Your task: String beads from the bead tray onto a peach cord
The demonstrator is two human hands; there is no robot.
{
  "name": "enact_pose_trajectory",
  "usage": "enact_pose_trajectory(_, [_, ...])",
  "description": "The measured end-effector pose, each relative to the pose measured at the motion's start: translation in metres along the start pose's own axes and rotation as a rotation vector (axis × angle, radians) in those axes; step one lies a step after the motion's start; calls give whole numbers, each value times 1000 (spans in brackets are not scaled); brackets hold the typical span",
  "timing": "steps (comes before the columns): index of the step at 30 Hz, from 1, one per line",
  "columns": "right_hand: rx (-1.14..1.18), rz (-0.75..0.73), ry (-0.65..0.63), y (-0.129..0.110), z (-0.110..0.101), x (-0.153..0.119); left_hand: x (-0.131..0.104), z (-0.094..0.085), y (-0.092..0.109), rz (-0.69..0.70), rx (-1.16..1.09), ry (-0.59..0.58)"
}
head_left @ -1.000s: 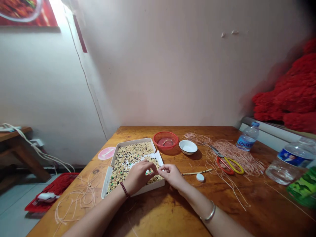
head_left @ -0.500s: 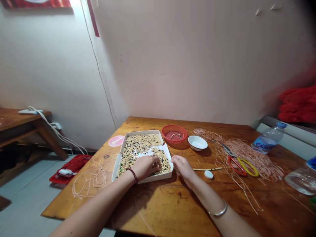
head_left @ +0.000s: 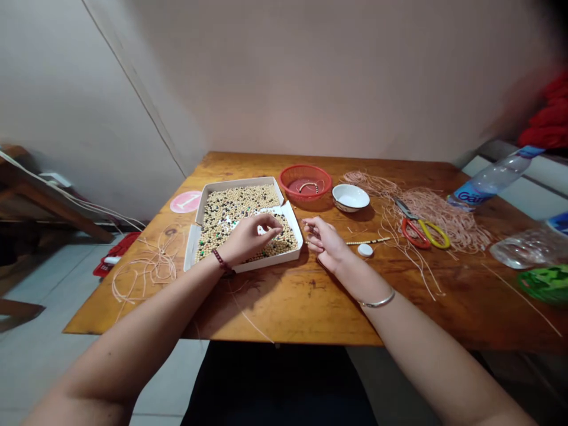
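My left hand [head_left: 249, 238] hovers over a shallow white box [head_left: 243, 267] filled with small beads [head_left: 239, 198], mostly cream with some black and green. Its thumb and index finger come together in a pinch; anything between them is too small to make out. Just beyond the box's right side, my right hand [head_left: 327, 244] is closed, fingertips pinched and pointing left. From behind it a beaded cord [head_left: 375, 241], cream with dark beads near the end, runs right along the table beside a white cap [head_left: 365, 249]. The part at the fingertips is hard to see.
Behind stand a red basket [head_left: 306, 192] holding a beaded loop and a white bowl [head_left: 351, 197]. Scissors [head_left: 419, 226] lie on a heap of pink cord [head_left: 461, 225]. A plastic bottle [head_left: 488, 180] is at right. Loose cords [head_left: 151, 266] and a pink disc [head_left: 186, 202] lie left.
My left hand has lifted from among the beads, thumb and finger now pinched above them. My right hand has turned, showing more of its fingers. The view has tilted downward.
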State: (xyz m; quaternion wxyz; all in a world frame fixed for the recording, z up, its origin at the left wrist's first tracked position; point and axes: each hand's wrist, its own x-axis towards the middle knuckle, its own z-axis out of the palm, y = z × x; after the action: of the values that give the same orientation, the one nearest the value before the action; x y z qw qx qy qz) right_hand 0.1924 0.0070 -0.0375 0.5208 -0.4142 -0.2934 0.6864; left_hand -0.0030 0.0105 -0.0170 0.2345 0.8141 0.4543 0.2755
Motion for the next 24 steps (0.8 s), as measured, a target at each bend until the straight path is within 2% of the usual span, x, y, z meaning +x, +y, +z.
enact_pose_trajectory(3, [-123, -49, -11, 4, 2, -2, 3, -1, 2, -74, -143, 3])
enact_pose_trajectory(6, [-262, -103, -51, 11, 4, -3, 4, -1, 3, -64, -227, -27])
enact_pose_trajectory(9, [-343, -218, -100, 17, 6, -4, 4, -1, 3, -60, -276, -39])
enact_pose_trajectory(13, [-371, -344, -75, 21, 8, -5, 4, -1, 3, -55, -278, -49])
enact_pose_trajectory(24, [-516, -433, -65, 24, 7, -4, 4, 2, 4, -42, -322, -81])
